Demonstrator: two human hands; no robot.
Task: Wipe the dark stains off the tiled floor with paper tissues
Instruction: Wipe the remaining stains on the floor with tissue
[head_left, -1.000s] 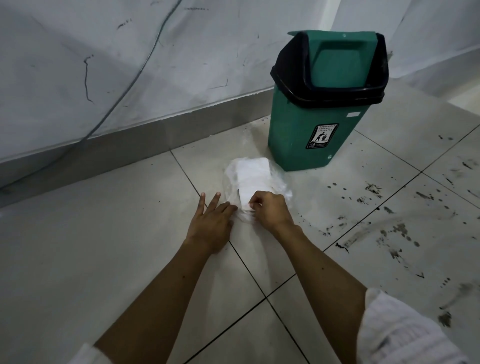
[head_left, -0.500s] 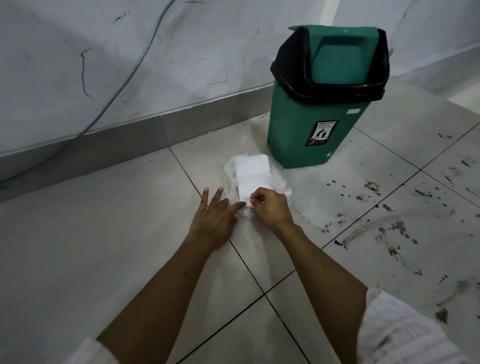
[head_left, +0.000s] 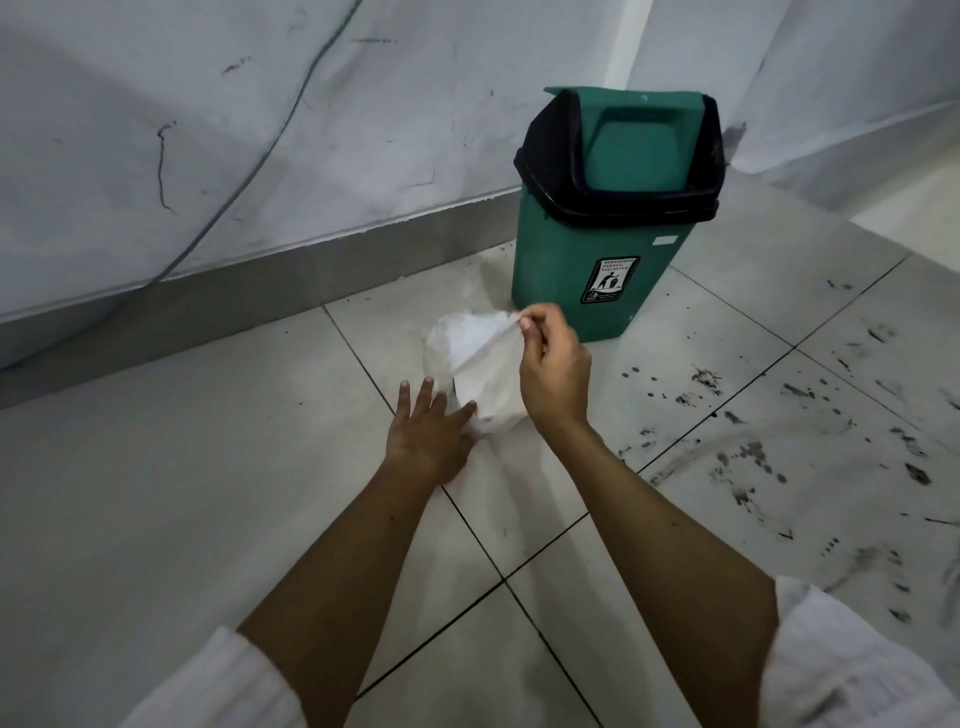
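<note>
1. Floor (head_left: 156, 493): pale tiles; dark stains (head_left: 753, 457) at right, some cut by the frame edge.
2. Bin (head_left: 597, 270): green, upper centre.
3. Tissue pack (head_left: 483, 374): white, crinkled, at centre; long axis toward bin.
4. Left hand (head_left: 428, 434): flat, pressing pack.
5. Right hand (head_left: 553, 364): pinching a raised tissue (head_left: 480, 338).

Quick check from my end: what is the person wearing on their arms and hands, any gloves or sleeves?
No gloves: the left hand and the right hand are both bare, with no rings, watch or bands visible. The forearms are bare too. White, textured fabric sleeves show at the bottom of the view, the left sleeve and the right sleeve, ending above the forearms.
</note>
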